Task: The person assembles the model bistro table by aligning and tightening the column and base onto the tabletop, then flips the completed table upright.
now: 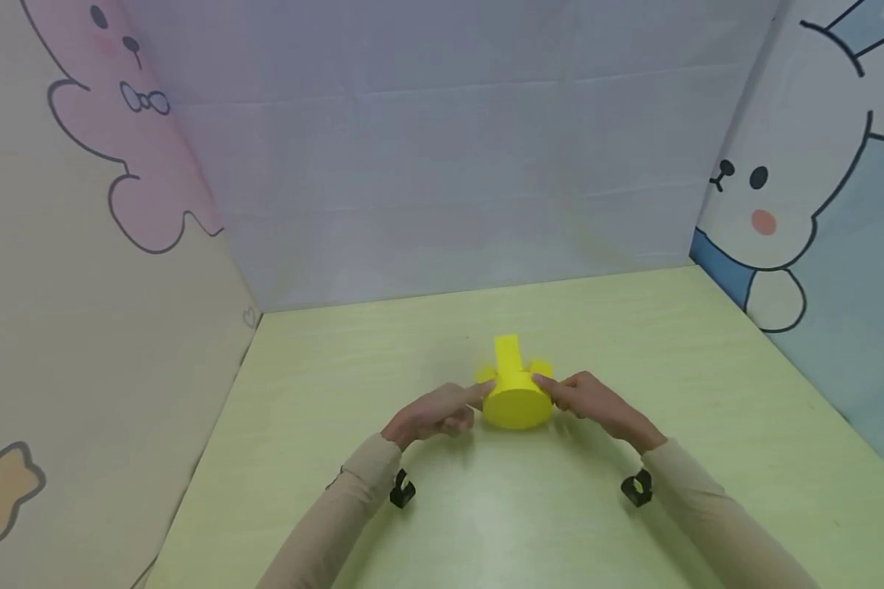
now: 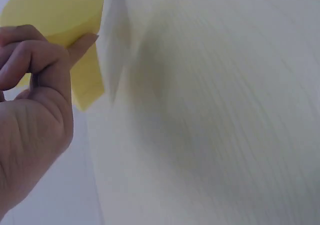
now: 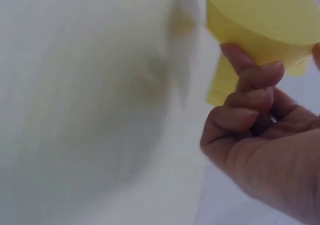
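Observation:
A yellow object (image 1: 517, 409) with a flat oval face is between my two hands near the middle of the table. A narrow strip stands out from its far side, with a small lump to either side of it. My left hand (image 1: 439, 411) holds its left side, the index finger stretched along it and the other fingers curled. From the right, my right hand (image 1: 593, 401) grips the opposite side. In the right wrist view, a fingertip presses the side wall of the yellow object (image 3: 260, 12) below the oval. Whether it touches the table cannot be told.
The pale yellow-green table (image 1: 479, 523) runs back to a whitish wall sheet (image 1: 442, 164). Side panels with cartoon drawings stand at left (image 1: 103, 327) and right (image 1: 854, 352). A small black mount (image 1: 403, 489) hangs under the left wrist, another (image 1: 637, 487) under the right.

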A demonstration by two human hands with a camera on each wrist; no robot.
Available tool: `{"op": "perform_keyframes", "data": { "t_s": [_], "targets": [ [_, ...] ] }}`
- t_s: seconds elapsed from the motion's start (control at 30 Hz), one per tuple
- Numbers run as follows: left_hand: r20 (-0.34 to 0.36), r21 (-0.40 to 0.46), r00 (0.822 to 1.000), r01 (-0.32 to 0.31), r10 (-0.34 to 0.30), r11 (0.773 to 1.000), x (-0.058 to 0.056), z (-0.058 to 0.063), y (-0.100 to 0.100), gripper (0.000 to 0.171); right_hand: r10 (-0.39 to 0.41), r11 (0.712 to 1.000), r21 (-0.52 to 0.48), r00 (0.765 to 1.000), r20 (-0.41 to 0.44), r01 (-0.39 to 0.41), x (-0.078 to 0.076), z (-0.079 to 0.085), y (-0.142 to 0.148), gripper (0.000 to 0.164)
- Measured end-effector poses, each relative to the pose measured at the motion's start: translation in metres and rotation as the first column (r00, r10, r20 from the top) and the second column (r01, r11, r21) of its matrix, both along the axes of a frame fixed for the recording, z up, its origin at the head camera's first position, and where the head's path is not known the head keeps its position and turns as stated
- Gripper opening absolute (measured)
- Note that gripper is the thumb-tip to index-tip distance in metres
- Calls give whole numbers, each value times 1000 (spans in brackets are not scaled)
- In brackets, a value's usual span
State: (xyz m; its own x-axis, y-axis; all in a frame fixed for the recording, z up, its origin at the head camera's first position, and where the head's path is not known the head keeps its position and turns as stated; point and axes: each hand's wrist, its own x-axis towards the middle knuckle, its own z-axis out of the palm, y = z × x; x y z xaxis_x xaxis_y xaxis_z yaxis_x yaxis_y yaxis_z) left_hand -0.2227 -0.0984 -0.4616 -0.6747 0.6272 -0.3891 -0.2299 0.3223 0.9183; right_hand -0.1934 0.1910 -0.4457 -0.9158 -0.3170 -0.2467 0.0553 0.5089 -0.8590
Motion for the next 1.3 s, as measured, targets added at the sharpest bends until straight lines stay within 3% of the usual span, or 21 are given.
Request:
{"op": "perform_keyframes", "data": {
  "t_s": [0.13,0.27,0.53,0.7,0.93,1.3],
  "targets": [
    [52,-11,997,-64,65,998,0,11,10,78,-40,999,-9,997,66,41,-6,12,3,64],
    [81,-17,994,-71,72,997,-6,17,16,80,-36,998,-51,990,138,44,-14,15,8,69],
    [135,-41,988,-67,72,997,-22,13,20,81,5,991,-132,964,266,32,-33,4,10,73],
    [141,-35,981,-126,130,991,-30,8,22,76,-13,982,-172,949,315,71,-39,0,9,72],
    [185,-9,966,-182,181,983,-33,0,23,69,-32,977,-190,943,331,100,-40,-5,8,69],
    [139,-14,979,-149,150,989,-32,3,16,72,-44,973,-198,942,334,116,-37,-3,11,67]
  ]
}}
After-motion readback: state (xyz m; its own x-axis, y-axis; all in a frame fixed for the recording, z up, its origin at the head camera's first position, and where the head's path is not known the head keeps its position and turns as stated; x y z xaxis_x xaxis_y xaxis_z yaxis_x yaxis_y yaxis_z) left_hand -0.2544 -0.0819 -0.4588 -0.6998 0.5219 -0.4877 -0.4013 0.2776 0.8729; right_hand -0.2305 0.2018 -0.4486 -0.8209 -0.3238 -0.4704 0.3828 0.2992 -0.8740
